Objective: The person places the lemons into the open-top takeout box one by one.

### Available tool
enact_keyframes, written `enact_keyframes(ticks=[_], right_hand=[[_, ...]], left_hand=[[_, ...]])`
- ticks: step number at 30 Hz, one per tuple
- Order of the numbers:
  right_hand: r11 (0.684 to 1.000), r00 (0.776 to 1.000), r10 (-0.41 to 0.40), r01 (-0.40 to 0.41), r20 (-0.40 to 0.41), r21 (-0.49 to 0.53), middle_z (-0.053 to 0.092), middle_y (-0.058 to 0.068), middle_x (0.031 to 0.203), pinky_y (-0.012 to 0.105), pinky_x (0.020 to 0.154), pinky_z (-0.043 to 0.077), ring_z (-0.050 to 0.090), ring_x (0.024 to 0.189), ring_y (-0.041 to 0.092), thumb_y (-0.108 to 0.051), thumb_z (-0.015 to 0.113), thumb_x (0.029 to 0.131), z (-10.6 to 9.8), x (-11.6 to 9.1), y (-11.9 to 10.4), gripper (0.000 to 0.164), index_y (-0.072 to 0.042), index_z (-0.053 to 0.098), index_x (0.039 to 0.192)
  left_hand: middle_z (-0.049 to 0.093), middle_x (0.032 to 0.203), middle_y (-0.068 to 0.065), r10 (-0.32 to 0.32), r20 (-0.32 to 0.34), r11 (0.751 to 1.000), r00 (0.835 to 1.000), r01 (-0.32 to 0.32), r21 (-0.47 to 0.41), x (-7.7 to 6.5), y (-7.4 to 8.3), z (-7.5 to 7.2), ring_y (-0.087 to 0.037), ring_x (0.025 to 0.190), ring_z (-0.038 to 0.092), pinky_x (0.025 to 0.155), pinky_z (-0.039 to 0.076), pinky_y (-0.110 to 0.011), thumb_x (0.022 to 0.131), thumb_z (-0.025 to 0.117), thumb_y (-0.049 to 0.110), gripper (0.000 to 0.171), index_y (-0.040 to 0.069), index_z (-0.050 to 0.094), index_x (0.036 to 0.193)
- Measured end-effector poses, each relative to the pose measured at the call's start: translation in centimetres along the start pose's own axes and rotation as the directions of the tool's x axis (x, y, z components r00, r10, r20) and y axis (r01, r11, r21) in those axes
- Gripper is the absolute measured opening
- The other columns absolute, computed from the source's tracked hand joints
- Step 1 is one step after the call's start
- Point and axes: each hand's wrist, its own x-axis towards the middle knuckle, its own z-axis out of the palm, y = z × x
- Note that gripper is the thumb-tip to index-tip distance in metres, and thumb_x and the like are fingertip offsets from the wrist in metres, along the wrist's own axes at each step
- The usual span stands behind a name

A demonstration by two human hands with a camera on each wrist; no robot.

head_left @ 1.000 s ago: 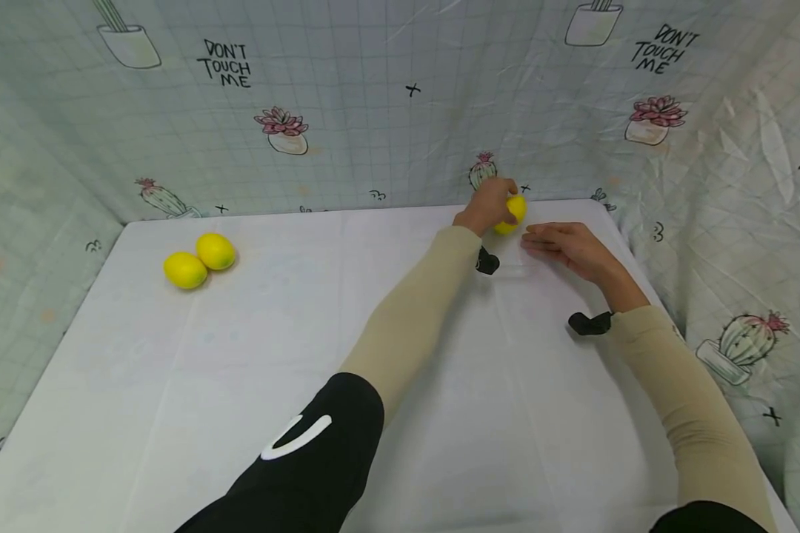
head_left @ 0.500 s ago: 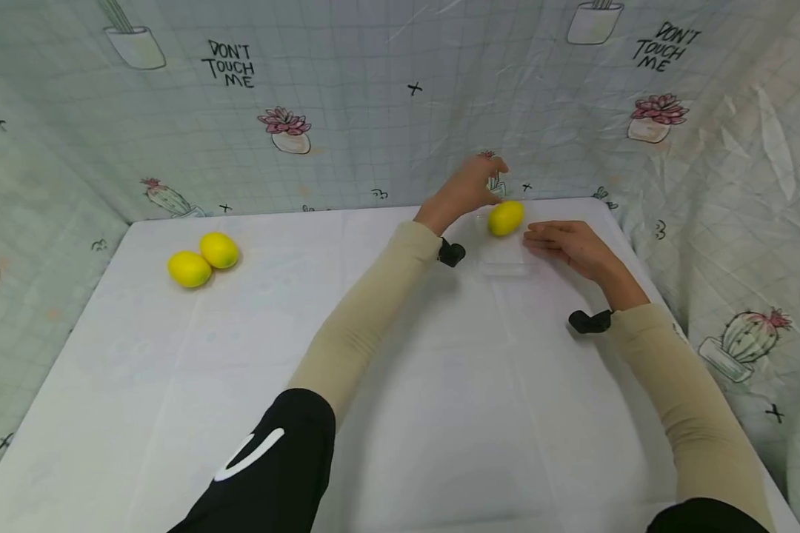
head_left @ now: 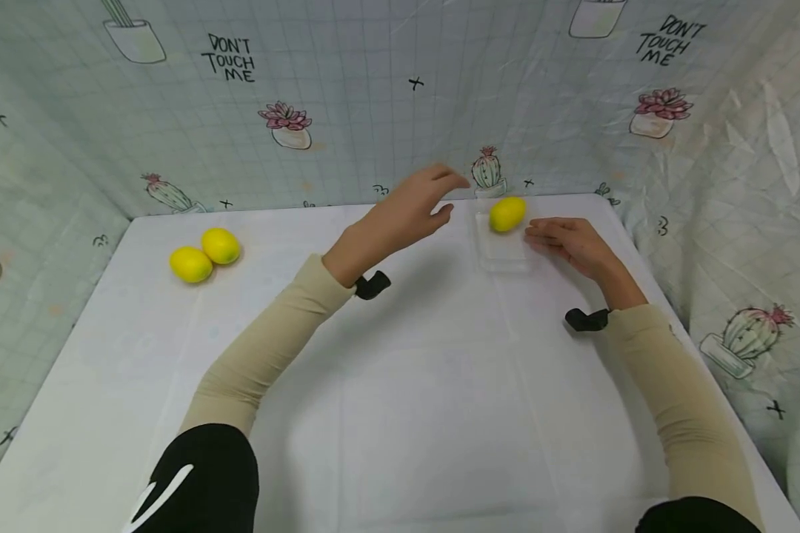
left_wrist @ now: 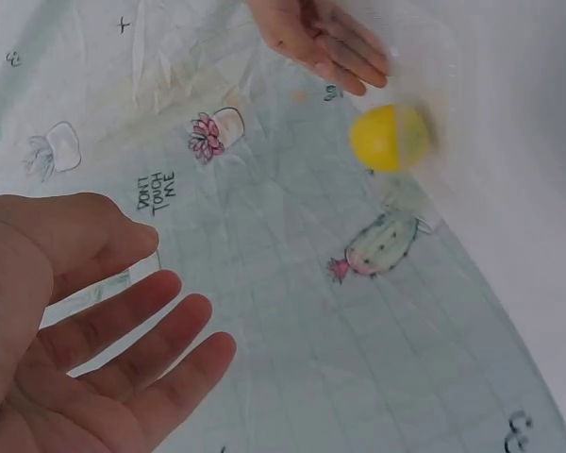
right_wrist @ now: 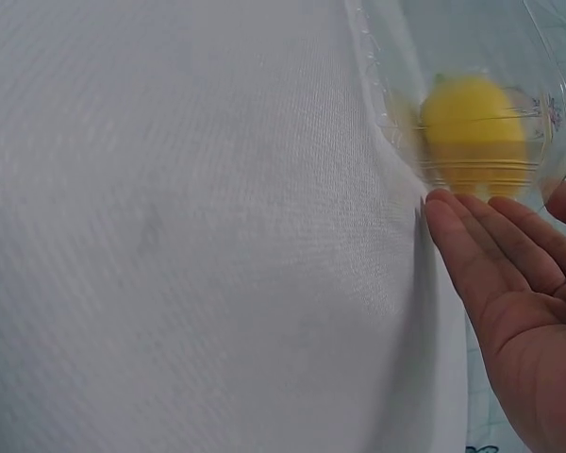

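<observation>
A lemon (head_left: 507, 215) lies inside a clear plastic container (head_left: 503, 259) near the back right of the table. The right hand (head_left: 570, 244) rests beside the container, its straight fingers touching the near wall in the right wrist view, where the lemon (right_wrist: 476, 127) shows through the plastic. Left of the container, the left hand (head_left: 403, 207) is raised over the table with fingers spread loosely and nothing between them. In the left wrist view that hand's palm (left_wrist: 66, 377) and relaxed fingers appear apart from the lemon (left_wrist: 389, 138).
Two more lemons, one in front (head_left: 190, 264) and one behind (head_left: 221, 246), sit together at the table's back left. A white cloth covers the table (head_left: 407, 414). Printed curtains (head_left: 360, 96) hang along the back and sides.
The left hand has let go of the lemon in the container and drawn back to the left. The right hand has stayed beside the container.
</observation>
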Motion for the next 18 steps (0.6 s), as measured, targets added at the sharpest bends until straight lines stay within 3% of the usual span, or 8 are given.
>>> enact_keyframes(ticks=[7, 12, 18], right_hand=[[0.999, 0.999, 0.031, -0.033, -0.039, -0.043, 0.039, 0.022, 0.158, 0.024, 0.106, 0.047, 0.054, 0.135, 0.016, -0.028, 0.05, 0.109, 0.3, 0.0, 0.1, 0.057, 0.005, 0.037, 0.154], [0.996, 0.998, 0.039, -0.043, -0.045, -0.072, 0.042, 0.022, 0.156, 0.029, 0.107, 0.047, 0.048, 0.141, 0.025, -0.029, 0.048, 0.109, 0.8, -0.3, -0.2, 0.056, 0.003, 0.037, 0.154], [0.999, 0.998, 0.03, -0.03, -0.056, -0.011, 0.044, 0.024, 0.153, 0.032, 0.098, 0.054, 0.057, 0.131, 0.02, -0.026, 0.051, 0.108, 0.8, -0.4, -0.1, 0.058, 0.007, 0.036, 0.153]], left_hand=[[0.061, 0.126, -0.015, 0.043, -0.061, 0.997, 0.997, -0.039, 0.067, -6.3, -1.1, -1.8, -0.029, 0.115, 0.06, 0.097, 0.052, -0.037, 0.098, 0.061, 0.0, 0.031, -0.002, 0.062, 0.129], [0.062, 0.125, -0.017, -0.038, -0.107, 0.996, 0.994, 0.046, 0.079, -10.6, -2.4, -3.1, -0.032, 0.113, 0.062, 0.094, 0.056, -0.042, 0.097, 0.063, 0.001, 0.031, -0.001, 0.063, 0.128], [0.062, 0.126, -0.02, -0.181, -0.138, 0.971, 0.974, 0.199, 0.13, -14.8, -5.1, -4.4, -0.038, 0.114, 0.061, 0.092, 0.057, -0.049, 0.096, 0.065, 0.0, 0.032, -0.002, 0.063, 0.128]])
